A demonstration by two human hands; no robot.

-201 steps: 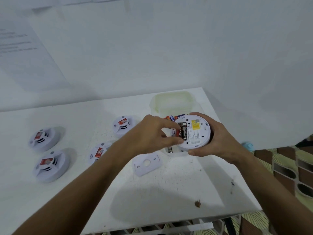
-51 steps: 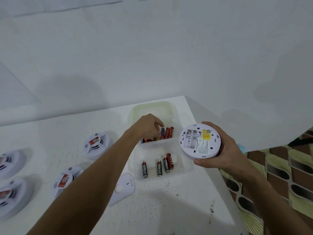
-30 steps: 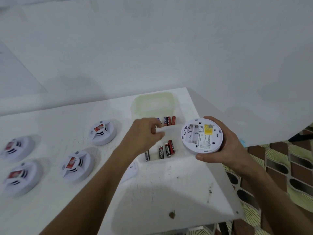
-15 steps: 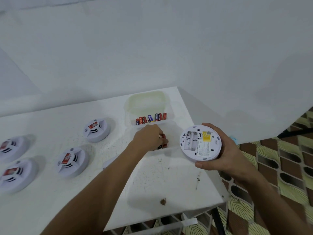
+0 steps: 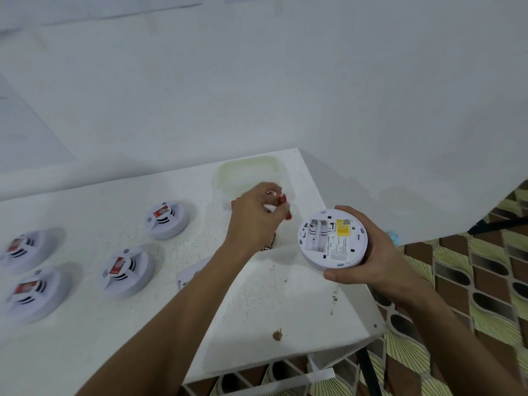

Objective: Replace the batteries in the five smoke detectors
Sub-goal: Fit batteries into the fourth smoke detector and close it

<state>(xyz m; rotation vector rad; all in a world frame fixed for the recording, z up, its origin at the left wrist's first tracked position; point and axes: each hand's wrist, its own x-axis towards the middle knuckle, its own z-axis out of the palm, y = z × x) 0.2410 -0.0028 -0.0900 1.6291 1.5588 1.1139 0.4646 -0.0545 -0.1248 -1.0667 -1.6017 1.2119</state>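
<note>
No text reads clearly: the smoke detector bears a yellow label and fine print, both illegible.

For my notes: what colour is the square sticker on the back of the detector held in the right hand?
Yellow, on the white detector; the head view shows it clearly.

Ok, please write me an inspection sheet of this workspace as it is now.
Surface: white table, scuffed, with a brown speck.
Job's things: four smoke detectors face up at the left; open detector with empty battery bay; batteries in a translucent tray; loose cover plate.
Clutter: nothing seen.
Hands: left hand pinches red-tipped batteries over the tray; right hand holds the open detector.
Cables: nothing seen.
Surroundings: white wall; patterned floor at the right.
</note>
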